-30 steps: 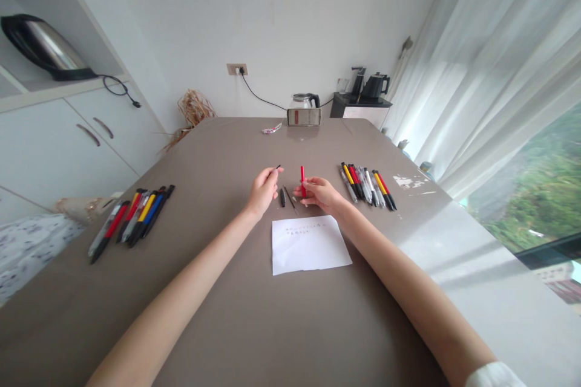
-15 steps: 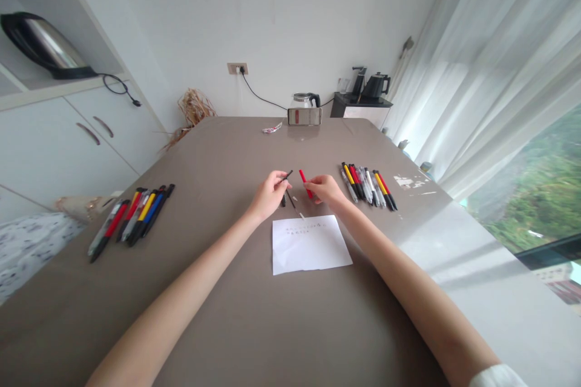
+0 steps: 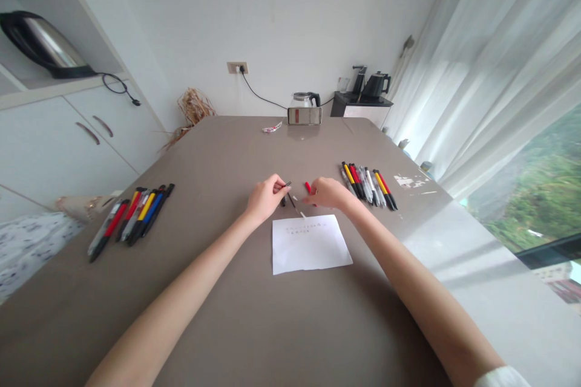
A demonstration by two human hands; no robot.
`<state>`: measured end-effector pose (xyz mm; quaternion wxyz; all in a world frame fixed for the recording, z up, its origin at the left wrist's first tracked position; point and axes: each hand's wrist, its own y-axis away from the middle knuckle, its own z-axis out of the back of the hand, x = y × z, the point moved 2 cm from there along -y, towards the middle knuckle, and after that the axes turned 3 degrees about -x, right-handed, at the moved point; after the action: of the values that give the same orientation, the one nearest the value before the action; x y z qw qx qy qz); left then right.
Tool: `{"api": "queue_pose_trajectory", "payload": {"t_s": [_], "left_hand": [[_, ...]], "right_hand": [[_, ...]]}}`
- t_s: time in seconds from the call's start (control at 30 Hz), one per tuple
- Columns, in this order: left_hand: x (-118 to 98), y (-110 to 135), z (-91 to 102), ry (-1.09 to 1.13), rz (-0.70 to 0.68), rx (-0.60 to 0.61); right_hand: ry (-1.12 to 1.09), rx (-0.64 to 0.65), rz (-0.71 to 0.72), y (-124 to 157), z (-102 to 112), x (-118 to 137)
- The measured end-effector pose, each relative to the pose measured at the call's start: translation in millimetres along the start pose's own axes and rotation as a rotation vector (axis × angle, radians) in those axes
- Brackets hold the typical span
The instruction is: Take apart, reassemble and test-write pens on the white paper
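Note:
My left hand (image 3: 264,198) is closed, thumb and finger pinching a thin black pen part (image 3: 287,184). Under its fingertips a short black piece (image 3: 284,200) lies on the table. My right hand (image 3: 327,193) is low over the table, fingers bent down and drawn together; whatever they hold is hidden. A red pen barrel (image 3: 307,185) pokes out beyond that hand, partly covered by it. Between the hands are a thin dark refill (image 3: 292,201) with a pale end and a tiny whitish piece (image 3: 295,198). A white sheet with handwriting (image 3: 311,248) lies just nearer to me.
Several pens (image 3: 367,186) lie in a group right of my right hand, and several more pens (image 3: 136,214) at the table's left. A phone (image 3: 304,116) leans at the far edge before a glass pot (image 3: 301,98). A crumpled wrapper (image 3: 272,127) lies near it.
My right hand has lowered and its fingertips have shifted off the red barrel's upper part, which now sits lower under the hand. The black part in my left hand has dipped slightly.

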<state>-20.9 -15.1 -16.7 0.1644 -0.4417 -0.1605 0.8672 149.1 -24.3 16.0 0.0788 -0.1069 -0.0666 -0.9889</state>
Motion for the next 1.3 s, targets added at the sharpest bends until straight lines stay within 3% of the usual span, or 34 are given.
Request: {"api": "queue_pose_trajectory", "payload": {"t_s": [0.1,0.27,0.67,0.9,1.1,1.3], "left_hand": [[-2,1,-1.3,-0.053,-0.034,0.025],[-7,4,-6.6,-0.086,-0.091,0.079],[-27,17,-22.7,-0.318,-0.359,0.234],[-27,18,-23.6,-0.370,-0.397,0.216],[-26,11,-12.7,-0.334,-0.359,0.106],[-38,7,-0.7,-0.323,-0.452,0.040]], "right_hand": [[0.040,0.084,0.080,7,-1,15],[0.089,0.151,0.088,13,-5,24],[0.102,-0.093,0.018,3,-7,5],[0.101,-0.106,-0.050,-4,-6,-10],[0.127,-0.090,-0.099,-6,-10,-15],[0.033,-0.123,-0.073,2,7,-10]]}}
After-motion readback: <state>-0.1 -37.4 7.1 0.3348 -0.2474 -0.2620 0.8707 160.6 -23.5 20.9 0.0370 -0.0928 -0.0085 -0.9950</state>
